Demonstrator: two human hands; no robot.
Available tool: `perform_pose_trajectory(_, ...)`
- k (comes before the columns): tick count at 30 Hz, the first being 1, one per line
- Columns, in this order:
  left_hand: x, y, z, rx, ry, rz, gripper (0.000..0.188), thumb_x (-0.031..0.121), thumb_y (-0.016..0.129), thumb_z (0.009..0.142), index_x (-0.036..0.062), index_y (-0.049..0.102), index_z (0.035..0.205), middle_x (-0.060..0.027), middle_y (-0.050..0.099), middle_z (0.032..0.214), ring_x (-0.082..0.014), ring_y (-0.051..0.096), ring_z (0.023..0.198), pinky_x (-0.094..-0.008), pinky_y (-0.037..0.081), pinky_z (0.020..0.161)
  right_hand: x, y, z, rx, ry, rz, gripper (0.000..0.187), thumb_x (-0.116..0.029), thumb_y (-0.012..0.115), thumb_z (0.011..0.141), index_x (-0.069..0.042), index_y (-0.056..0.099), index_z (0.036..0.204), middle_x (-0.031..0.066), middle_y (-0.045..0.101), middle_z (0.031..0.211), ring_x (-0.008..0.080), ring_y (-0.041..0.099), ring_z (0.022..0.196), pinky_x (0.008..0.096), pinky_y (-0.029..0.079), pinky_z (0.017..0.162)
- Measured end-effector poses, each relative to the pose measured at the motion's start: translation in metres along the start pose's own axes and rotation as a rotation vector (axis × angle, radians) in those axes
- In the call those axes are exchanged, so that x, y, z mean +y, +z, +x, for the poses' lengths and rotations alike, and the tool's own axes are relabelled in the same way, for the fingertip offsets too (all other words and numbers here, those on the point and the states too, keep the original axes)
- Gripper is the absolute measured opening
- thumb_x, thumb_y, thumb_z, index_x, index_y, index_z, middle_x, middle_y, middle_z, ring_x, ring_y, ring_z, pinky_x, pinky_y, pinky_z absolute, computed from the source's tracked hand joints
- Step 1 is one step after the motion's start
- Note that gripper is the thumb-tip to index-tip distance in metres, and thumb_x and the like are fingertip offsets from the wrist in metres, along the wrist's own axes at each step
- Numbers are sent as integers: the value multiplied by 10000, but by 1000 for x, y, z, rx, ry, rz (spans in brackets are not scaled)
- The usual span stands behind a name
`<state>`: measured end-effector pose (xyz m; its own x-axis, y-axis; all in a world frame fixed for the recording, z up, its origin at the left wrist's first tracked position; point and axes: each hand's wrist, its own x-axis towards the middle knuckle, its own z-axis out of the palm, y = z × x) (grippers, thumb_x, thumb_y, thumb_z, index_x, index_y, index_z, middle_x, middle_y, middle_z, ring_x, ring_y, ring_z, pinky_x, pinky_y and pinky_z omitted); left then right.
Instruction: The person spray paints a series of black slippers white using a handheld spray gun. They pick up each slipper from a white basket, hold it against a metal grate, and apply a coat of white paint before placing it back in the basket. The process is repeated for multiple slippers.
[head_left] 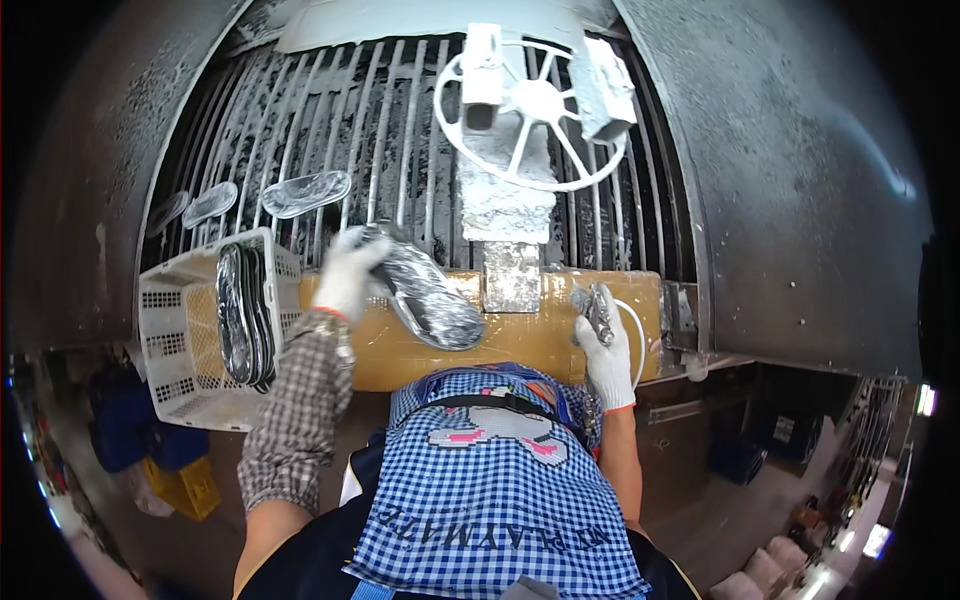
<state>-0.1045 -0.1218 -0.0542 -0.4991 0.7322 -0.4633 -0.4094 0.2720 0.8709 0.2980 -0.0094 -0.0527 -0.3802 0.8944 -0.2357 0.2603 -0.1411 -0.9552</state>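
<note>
My left hand [348, 275], in a white glove, is closed on one end of a dark shoe sole [432, 300] with a shiny, whitish film. The sole slants over the front of the bench. Wrapped in my other glove, my right hand [606, 355] grips a metal spray gun [600, 318] with a white hose [637, 335]. Left of my left hand stands a white plastic basket [172, 372], with several soles [245, 315] stacked on edge in it. Beyond it, one glossy sole [305, 194] and a smaller-looking sole [210, 204] lie on the bars.
White-caked metal bars [375, 130] run away from me between dark metal side walls [810, 200]. A white-coated spoked wheel [520, 165] with two blocks stands at the back. Brown tape-covered board [385, 345] forms the front edge. A yellow crate [185, 485] sits lower left.
</note>
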Motion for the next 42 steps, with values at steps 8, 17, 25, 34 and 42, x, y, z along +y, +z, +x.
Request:
perform_pose_trajectory(8,-80,74,9,-5,-391,10,250,98,678,997,40,607,1229,-112,735,961,-221,723,659,-355,657,586,-10,-19,-31,110,39,16,693,-64,616,1040,31,319,1659,155,510,1602,213,539,1417,339,435,1165)
perform_pose_trajectory(17,-60,68,22,-374,-496,202,316,218,780,968,41,641,1190,-111,703,861,-216,703,608,-342,615,493,-16,-17,-40,136,34,121,720,-103,639,1036,18,306,1663,198,554,1560,218,523,1442,329,401,1186)
perform_pose_trajectory(25,-13,123,-14,-487,-74,310,220,-48,714,945,-57,664,1159,-134,754,1035,-176,729,797,-287,630,659,-46,-25,-55,167,25,126,767,-115,656,1027,-5,275,1683,194,592,1512,211,571,1369,327,429,1151)
perform_pose_trajectory(34,29,152,-45,-420,929,753,392,-70,742,842,-14,722,1230,-196,751,1202,-309,744,1134,-368,568,1010,-79,-18,-53,35,-21,-50,785,-117,673,992,-44,297,1678,267,614,1467,325,634,1339,381,465,1123)
perform_pose_trajectory(42,39,162,-52,-463,1162,782,429,-105,715,805,-30,721,1227,-226,744,1231,-373,737,1155,-405,578,1011,-92,-9,-35,-42,-130,-276,826,-219,663,1000,-179,245,1710,347,665,1302,513,658,1179,501,496,1031)
